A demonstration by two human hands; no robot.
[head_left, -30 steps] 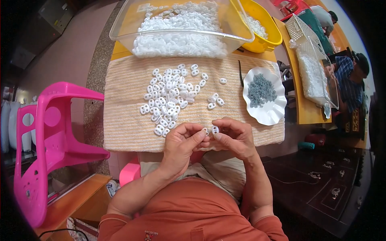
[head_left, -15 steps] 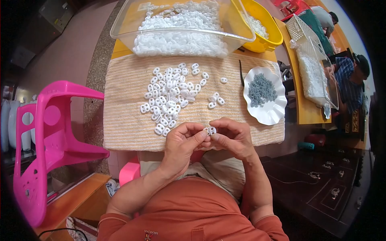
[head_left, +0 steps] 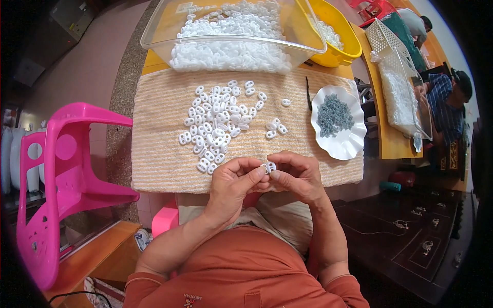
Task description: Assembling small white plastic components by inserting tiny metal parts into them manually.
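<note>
As your left hand (head_left: 232,180) and right hand (head_left: 303,177) pinch white pieces (head_left: 272,167) at six o'clock on the cloth (head_left: 257,146), you're seemingly mating them; next likely needs steady alignment.

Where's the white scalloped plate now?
In the head view, the white scalloped plate lies on the right of the beige striped cloth, just right of the thin black strip.

I see one small white two-hole piece (head_left: 272,167), rounded oblong, holes facing my camera, held between fingertips of left hand (head_left: 232,178) and right hand (head_left: 300,177); left side too small to make out
</note>
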